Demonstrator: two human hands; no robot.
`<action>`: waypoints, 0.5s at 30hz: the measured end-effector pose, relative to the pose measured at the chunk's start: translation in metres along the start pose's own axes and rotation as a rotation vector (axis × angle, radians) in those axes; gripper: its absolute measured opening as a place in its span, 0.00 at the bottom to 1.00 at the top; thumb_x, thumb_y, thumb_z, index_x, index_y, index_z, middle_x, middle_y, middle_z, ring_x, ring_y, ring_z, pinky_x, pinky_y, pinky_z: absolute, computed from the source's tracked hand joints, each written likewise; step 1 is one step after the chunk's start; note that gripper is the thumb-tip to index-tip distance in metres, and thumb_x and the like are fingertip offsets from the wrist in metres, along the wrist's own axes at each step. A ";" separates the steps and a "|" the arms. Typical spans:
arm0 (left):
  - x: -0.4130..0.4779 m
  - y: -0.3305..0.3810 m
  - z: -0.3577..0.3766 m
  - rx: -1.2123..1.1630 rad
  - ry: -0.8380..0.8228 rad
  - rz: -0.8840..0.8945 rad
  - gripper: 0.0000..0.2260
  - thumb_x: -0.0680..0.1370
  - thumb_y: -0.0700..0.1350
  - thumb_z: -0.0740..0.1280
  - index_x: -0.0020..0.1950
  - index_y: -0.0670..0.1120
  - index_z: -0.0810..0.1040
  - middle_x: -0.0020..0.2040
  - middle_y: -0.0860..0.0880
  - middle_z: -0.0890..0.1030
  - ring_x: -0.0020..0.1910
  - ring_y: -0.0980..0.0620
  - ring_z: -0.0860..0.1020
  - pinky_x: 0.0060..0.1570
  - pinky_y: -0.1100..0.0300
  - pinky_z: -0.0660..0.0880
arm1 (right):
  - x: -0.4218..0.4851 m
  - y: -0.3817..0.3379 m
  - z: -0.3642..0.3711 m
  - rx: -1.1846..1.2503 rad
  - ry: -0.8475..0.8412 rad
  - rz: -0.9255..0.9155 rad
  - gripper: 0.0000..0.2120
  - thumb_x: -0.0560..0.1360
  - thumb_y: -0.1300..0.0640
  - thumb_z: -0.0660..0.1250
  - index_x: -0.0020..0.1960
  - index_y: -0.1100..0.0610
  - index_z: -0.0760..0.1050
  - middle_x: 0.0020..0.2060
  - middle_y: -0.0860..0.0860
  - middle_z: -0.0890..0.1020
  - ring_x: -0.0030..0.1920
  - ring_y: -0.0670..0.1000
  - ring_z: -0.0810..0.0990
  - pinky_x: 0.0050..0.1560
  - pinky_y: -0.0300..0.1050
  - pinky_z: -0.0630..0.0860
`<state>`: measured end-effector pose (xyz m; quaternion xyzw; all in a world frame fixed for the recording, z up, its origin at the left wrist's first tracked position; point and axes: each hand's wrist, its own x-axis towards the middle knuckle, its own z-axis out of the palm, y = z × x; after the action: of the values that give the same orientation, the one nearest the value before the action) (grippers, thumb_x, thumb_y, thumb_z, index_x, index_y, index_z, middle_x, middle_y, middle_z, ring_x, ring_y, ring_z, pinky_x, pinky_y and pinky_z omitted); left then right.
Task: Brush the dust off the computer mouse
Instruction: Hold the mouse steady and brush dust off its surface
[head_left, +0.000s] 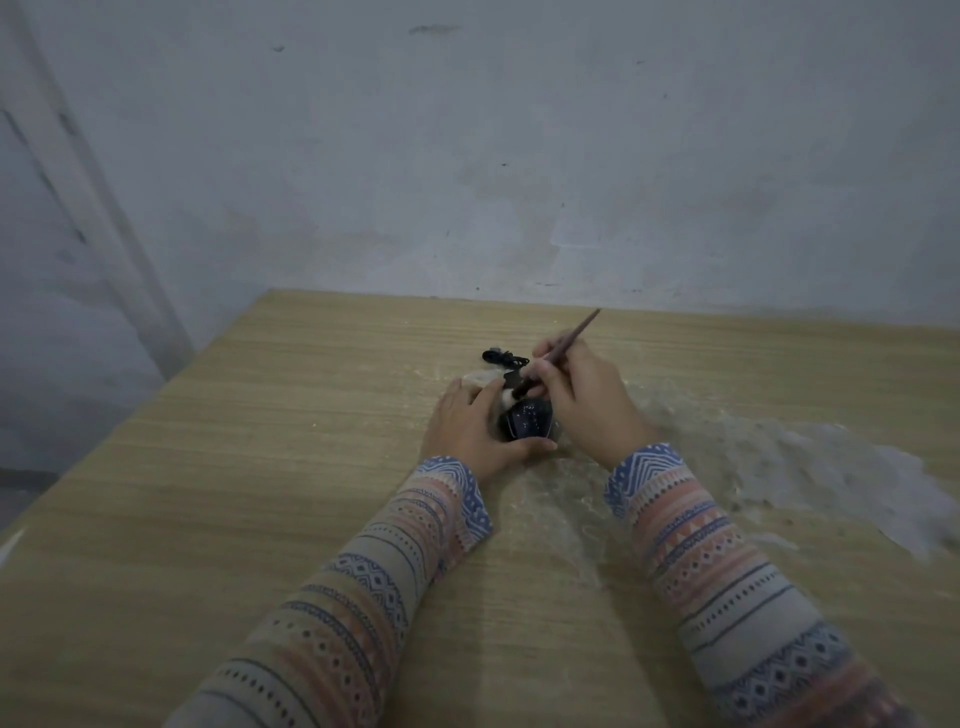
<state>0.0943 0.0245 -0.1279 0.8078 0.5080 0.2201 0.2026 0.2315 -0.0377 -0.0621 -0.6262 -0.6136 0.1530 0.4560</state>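
My left grip (470, 426) cups the dark computer mouse (525, 422) on the wooden bench (260, 441), closed around its left side. My right grip (582, 400), just right of the mouse, pinches a brush (558, 349) whose pale bristles touch the mouse's far end. Its cable (501, 357) lies coiled just beyond the mouse.

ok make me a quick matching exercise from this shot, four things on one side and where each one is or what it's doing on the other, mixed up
Things:
1. left hand
2. right hand
3. mouse cable
4. dust patch

States:
A. coiled on the table beyond the hands
B. holds the brush, bristles down on the mouse
C. spread over the table at the right
D. steadies the mouse from its left side

Pairs: 1-D, 2-B, 3-A, 4-C
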 end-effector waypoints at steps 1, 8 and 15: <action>0.000 0.000 0.000 0.003 0.011 0.008 0.53 0.54 0.81 0.59 0.74 0.56 0.61 0.73 0.47 0.66 0.76 0.46 0.54 0.72 0.49 0.56 | 0.000 -0.002 0.001 0.028 0.019 0.000 0.08 0.81 0.58 0.59 0.50 0.44 0.69 0.43 0.44 0.83 0.41 0.41 0.83 0.51 0.49 0.82; -0.001 0.000 -0.002 -0.064 -0.012 -0.037 0.53 0.53 0.80 0.62 0.74 0.59 0.61 0.74 0.49 0.64 0.76 0.48 0.53 0.72 0.50 0.55 | 0.001 -0.004 0.003 0.030 -0.012 0.017 0.09 0.81 0.61 0.60 0.48 0.46 0.70 0.44 0.47 0.83 0.42 0.44 0.83 0.51 0.50 0.82; 0.000 0.002 -0.013 -0.106 -0.091 -0.073 0.49 0.57 0.72 0.71 0.74 0.58 0.61 0.75 0.47 0.62 0.77 0.46 0.48 0.73 0.48 0.50 | 0.003 -0.008 0.000 -0.020 -0.012 -0.004 0.09 0.80 0.63 0.59 0.48 0.50 0.72 0.44 0.49 0.81 0.45 0.47 0.82 0.53 0.50 0.81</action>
<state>0.0883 0.0249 -0.1165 0.7861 0.5149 0.2023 0.2757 0.2269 -0.0367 -0.0547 -0.6284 -0.6191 0.1500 0.4463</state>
